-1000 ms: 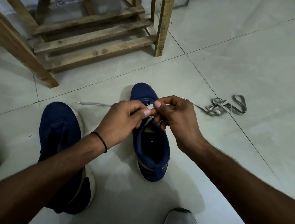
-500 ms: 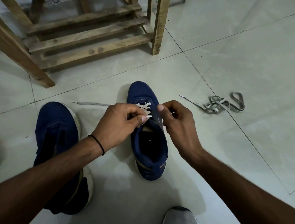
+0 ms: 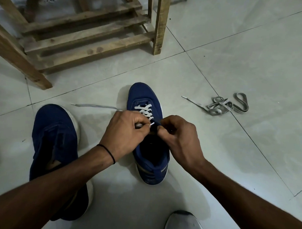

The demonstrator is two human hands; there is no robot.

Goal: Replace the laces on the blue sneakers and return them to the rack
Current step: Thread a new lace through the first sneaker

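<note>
- On the tiled floor [image 3: 236, 48], just in front of the wooden rack [image 3: 91, 39], the middle sneaker [image 3: 144, 95] stands toe-away between the two hands
- Left hand [image 3: 125, 132]: fingers curled in, thumb and forefinger pinching the tip of the white lace [image 3: 145, 110] right at the eyelet row
- Right hand [image 3: 180, 136]: fingers curled as well, pinching what looks like the blue eyelet edge of that sneaker (the exact hold is partly hidden behind the knuckles)
- Here's the change: a second ago both hands were bunched together over the lacing and covered it, half a second ago they parted, and now they have dropped toward the tongue with several white crossings showing above them
- That reads as another row just pulled through and the next eyelet being lined up, so this shoe looks well along, with the upper eyelets left to thread
- Second sneaker [image 3: 54, 136] lies to the left, partly under the left forearm, with no lace visible on it, so it likely still needs its turn
- Old grey lace [image 3: 225, 105] sits in a heap well off to the right, and a grey strand [image 3: 95, 106] lies just left of the middle sneaker
- Neither shoe is back on the rack yet
</note>
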